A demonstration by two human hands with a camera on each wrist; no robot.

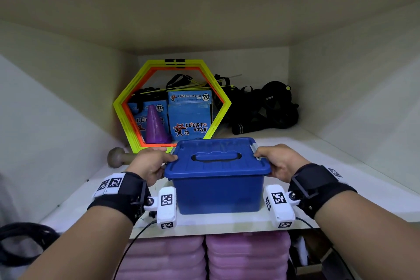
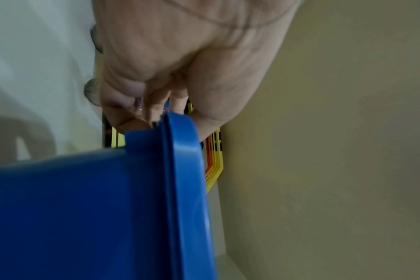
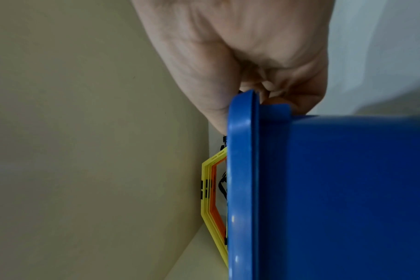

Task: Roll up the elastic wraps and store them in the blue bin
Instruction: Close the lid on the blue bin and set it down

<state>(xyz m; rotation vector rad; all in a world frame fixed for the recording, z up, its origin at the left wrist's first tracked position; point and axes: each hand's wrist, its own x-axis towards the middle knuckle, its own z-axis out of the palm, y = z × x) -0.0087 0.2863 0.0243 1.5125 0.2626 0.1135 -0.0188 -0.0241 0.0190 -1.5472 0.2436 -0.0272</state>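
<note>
Inside a cream cupboard compartment, on the white shelf near its front edge, stands the lidded blue bin. The left hand and right hand each curl around an end of its rim, thumbs on the lid. Behind it stand yellow-orange hexagon rings, blue boxes, a purple cone, black straps; a dumbbell lies left. Pink items are stacked below
</note>
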